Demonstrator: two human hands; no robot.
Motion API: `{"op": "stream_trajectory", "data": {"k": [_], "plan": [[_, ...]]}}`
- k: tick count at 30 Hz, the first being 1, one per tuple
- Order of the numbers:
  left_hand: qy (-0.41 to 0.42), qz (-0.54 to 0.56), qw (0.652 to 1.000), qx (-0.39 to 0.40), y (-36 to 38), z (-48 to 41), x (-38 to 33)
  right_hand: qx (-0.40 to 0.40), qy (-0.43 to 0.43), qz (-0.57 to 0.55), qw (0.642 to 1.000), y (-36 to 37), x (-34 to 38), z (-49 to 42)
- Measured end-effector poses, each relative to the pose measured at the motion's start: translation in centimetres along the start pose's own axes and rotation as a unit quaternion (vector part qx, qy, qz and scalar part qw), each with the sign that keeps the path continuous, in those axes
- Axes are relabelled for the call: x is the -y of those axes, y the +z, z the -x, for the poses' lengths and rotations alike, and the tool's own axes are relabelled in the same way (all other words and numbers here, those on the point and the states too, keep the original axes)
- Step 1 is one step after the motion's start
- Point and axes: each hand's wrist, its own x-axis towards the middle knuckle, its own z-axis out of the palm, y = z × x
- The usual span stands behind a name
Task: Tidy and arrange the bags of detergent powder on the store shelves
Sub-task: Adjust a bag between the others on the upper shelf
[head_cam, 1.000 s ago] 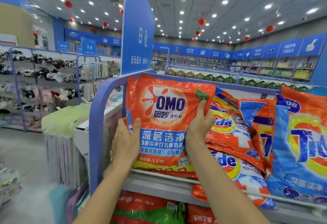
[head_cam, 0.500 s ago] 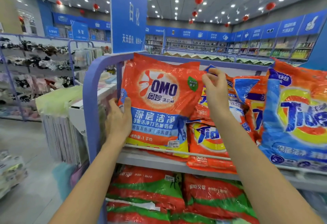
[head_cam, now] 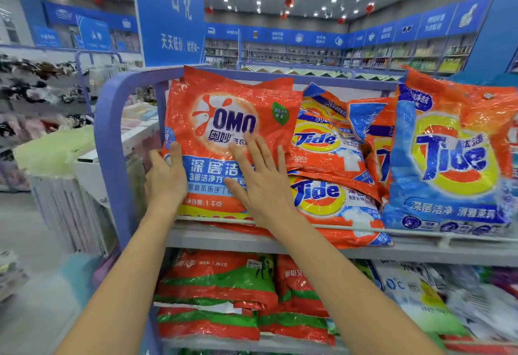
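Observation:
An orange OMO detergent bag (head_cam: 224, 107) stands upright at the left end of the top shelf (head_cam: 420, 251). My left hand (head_cam: 165, 183) holds its lower left edge, thumb on the front. My right hand (head_cam: 260, 180) lies flat on the bag's front with fingers spread and straight. To the right, small Tide bags (head_cam: 322, 141) lie stacked and slumped, one lower Tide bag (head_cam: 330, 200) hanging over the shelf rail. A large blue and orange Tide bag (head_cam: 454, 158) stands at the far right.
The shelf's purple end frame (head_cam: 112, 141) curves up just left of my left hand. Red and green detergent bags (head_cam: 218, 293) fill the shelf below. A blue hanging sign (head_cam: 171, 12) rises behind the shelf. An aisle floor (head_cam: 30, 242) opens at the left.
My right hand left the OMO bag's upper right corner and came down flat on its front. The bag now stands straighter against the shelf end. My left hand stayed at the lower left edge.

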Motion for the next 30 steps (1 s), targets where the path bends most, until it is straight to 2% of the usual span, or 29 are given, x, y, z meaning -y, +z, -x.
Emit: {"op": "stream_trajectory", "data": {"k": [3,7,10,12,15,19,26,30], "plan": [[-0.003,0.003,1.0,0.002,0.0,0.1,-0.2,-0.012,0.0,0.022,1.0,-0.3,0.8,0.8],[-0.012,0.005,1.0,-0.002,-0.1,0.2,-0.3,0.084,-0.007,0.004,0.996,-0.6,1.3,1.2],[-0.003,0.023,0.999,-0.026,0.0,0.5,-0.2,0.09,-0.005,0.027,0.996,-1.3,1.3,1.3],[0.074,0.011,0.994,-0.084,0.2,1.0,0.0,0.065,-0.004,0.051,0.997,-1.9,1.1,1.6],[0.196,-0.048,0.967,-0.153,0.7,2.2,-0.1,0.002,0.009,0.068,0.998,-3.9,0.2,2.8],[0.257,-0.024,0.95,-0.178,2.5,5.1,-1.6,-0.04,0.047,0.019,0.998,-7.8,-3.5,5.8],[0.29,0.126,0.948,-0.039,6.6,13.4,-7.9,-0.101,0.173,-0.105,0.974,-17.8,-14.4,15.5],[0.274,0.124,0.952,0.05,10.0,20.0,-8.3,-0.147,0.246,-0.2,0.937,-23.6,-21.2,23.1]]}}
